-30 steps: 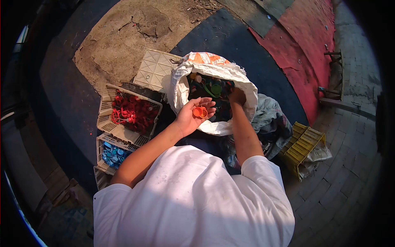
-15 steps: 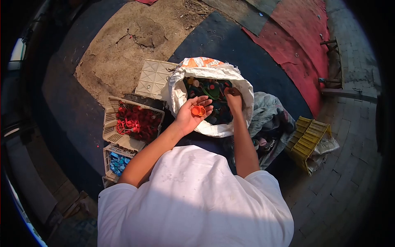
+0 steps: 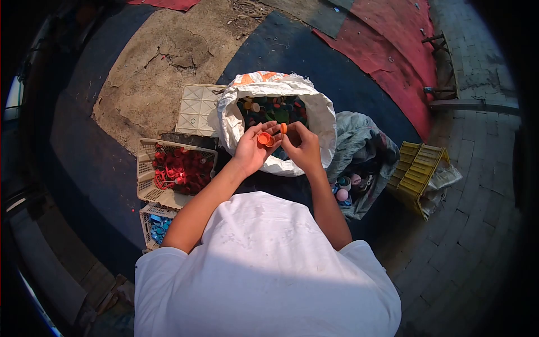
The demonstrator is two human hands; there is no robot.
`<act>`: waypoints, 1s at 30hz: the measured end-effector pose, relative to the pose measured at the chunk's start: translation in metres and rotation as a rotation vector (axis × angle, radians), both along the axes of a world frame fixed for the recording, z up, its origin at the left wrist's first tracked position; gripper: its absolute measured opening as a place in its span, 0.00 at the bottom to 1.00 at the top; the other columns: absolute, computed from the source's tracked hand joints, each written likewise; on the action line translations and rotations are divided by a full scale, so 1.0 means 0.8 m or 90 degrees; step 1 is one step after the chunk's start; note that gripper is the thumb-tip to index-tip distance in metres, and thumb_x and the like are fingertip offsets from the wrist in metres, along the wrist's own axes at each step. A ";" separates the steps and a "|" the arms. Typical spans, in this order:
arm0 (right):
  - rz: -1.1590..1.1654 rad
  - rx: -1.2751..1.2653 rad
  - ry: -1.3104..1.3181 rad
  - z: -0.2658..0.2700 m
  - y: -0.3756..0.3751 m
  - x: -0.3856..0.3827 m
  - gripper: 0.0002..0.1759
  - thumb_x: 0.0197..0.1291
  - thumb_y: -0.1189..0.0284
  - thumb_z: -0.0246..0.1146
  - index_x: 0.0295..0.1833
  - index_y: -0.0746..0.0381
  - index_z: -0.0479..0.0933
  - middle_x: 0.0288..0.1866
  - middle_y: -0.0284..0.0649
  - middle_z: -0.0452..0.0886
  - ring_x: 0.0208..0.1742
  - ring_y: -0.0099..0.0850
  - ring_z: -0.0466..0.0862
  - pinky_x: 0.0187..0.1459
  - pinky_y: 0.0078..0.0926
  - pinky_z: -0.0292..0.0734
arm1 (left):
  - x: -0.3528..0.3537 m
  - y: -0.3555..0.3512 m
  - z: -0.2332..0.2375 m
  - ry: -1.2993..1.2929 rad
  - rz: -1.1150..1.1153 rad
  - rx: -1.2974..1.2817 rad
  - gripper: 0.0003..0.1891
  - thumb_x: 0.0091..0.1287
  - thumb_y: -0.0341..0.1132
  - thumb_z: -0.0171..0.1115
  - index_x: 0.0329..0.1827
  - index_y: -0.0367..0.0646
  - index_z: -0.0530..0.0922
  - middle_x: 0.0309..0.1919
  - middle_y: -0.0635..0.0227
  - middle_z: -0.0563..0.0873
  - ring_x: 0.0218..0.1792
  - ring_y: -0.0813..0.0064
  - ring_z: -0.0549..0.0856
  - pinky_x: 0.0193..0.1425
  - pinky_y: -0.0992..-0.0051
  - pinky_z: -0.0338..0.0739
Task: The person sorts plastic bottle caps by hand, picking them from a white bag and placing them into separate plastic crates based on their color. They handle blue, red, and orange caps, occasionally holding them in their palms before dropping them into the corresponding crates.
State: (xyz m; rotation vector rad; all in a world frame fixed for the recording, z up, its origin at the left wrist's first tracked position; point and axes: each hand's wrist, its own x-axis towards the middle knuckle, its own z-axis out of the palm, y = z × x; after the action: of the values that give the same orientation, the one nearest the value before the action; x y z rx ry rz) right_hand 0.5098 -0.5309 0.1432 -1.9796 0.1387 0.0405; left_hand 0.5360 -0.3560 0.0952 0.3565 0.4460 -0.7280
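Palm up, my left hand (image 3: 251,151) holds orange caps (image 3: 264,138) over the near rim of a white woven sack (image 3: 321,115). Beside it, my right hand (image 3: 304,149) pinches another orange cap (image 3: 283,128) between thumb and fingers, close to the left fingertips. Inside the sack lie many caps (image 3: 281,106), mostly green and dark, with some yellow and red ones. Both hands hide part of the sack's contents.
Left of the sack are a crate of red pieces (image 3: 182,171) and a crate of blue pieces (image 3: 160,227). A pale crate (image 3: 196,109) lies behind. To the right are a grey bag (image 3: 356,132) and a yellow crate (image 3: 412,171).
My right hand has come up out of the sack towards my left hand, with an orange cap in its fingers. The view has shifted slightly.
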 end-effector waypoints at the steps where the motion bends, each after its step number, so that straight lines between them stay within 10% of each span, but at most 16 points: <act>1: 0.046 -0.050 -0.022 0.025 0.007 0.000 0.10 0.58 0.73 0.72 0.43 0.62 0.81 0.32 0.34 0.84 0.29 0.23 0.83 0.33 0.22 0.76 | -0.001 0.001 0.000 -0.010 -0.003 -0.004 0.21 0.84 0.42 0.41 0.65 0.36 0.73 0.60 0.56 0.83 0.63 0.58 0.82 0.73 0.58 0.74; 9: 0.243 -0.117 -0.160 0.027 0.029 -0.016 0.15 0.53 0.74 0.69 0.49 0.59 0.85 0.33 0.38 0.87 0.28 0.35 0.86 0.33 0.31 0.81 | -0.014 0.010 -0.004 0.039 -0.002 -0.041 0.17 0.81 0.44 0.51 0.46 0.41 0.82 0.51 0.60 0.87 0.57 0.61 0.86 0.63 0.59 0.82; 13: -0.130 0.156 -0.031 -0.029 0.002 0.002 0.07 0.63 0.77 0.64 0.45 0.66 0.83 0.29 0.41 0.84 0.28 0.18 0.83 0.31 0.19 0.75 | -0.020 0.013 0.003 0.049 0.064 -0.089 0.17 0.81 0.42 0.50 0.47 0.38 0.83 0.51 0.58 0.87 0.57 0.57 0.85 0.69 0.57 0.79; 19: -0.081 -0.326 0.342 -0.195 -0.061 0.094 0.21 0.61 0.61 0.62 0.57 0.58 0.82 0.53 0.52 0.88 0.57 0.53 0.86 0.59 0.49 0.80 | -0.030 0.013 0.015 0.053 0.091 -0.117 0.17 0.81 0.42 0.50 0.52 0.37 0.82 0.53 0.56 0.87 0.58 0.56 0.84 0.71 0.56 0.77; 30: -0.046 -0.525 0.258 -0.268 -0.083 0.142 0.13 0.69 0.59 0.59 0.53 0.50 0.82 0.51 0.48 0.89 0.56 0.52 0.87 0.55 0.53 0.81 | -0.080 0.025 0.019 0.055 0.096 -0.068 0.18 0.81 0.41 0.48 0.54 0.37 0.81 0.54 0.55 0.86 0.56 0.57 0.84 0.70 0.58 0.78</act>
State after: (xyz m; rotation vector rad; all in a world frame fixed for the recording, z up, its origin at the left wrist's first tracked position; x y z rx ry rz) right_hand 0.6236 -0.5975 -0.0711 -2.7632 0.5627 0.3927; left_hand 0.4722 -0.3361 0.1106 0.1885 0.5082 -0.6190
